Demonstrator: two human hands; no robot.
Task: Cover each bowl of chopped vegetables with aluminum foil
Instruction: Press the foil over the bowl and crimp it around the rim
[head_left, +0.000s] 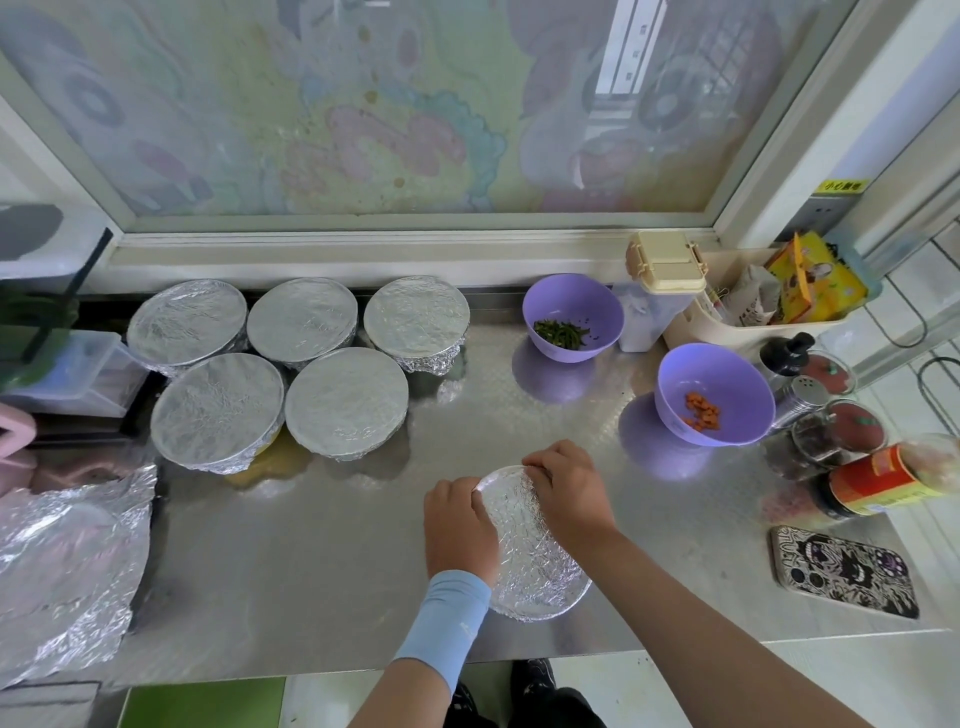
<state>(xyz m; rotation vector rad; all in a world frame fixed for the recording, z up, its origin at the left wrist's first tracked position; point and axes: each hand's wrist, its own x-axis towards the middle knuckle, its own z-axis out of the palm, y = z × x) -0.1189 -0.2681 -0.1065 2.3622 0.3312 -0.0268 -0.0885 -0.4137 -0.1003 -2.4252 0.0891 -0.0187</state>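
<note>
crinkled shiny foil (530, 545), brushed metal counter (311, 571)

A light blue stretch sleeve (445, 626) covers the left forearm up to the wrist, with a small pale mark on it, too small to read. The right forearm (701, 623), the left hand (457, 525) and the right hand (566, 491) are bare. Below shows dark clothing (535, 686).

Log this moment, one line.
step: pressing foil onto front bowl | left hand, right hand: grip rim | covered: five bowls | uncovered: greens bowl, carrot bowl

Covered bowls (346, 400) left; open bowls (597, 306) right; phone (844, 571) right-front
</note>
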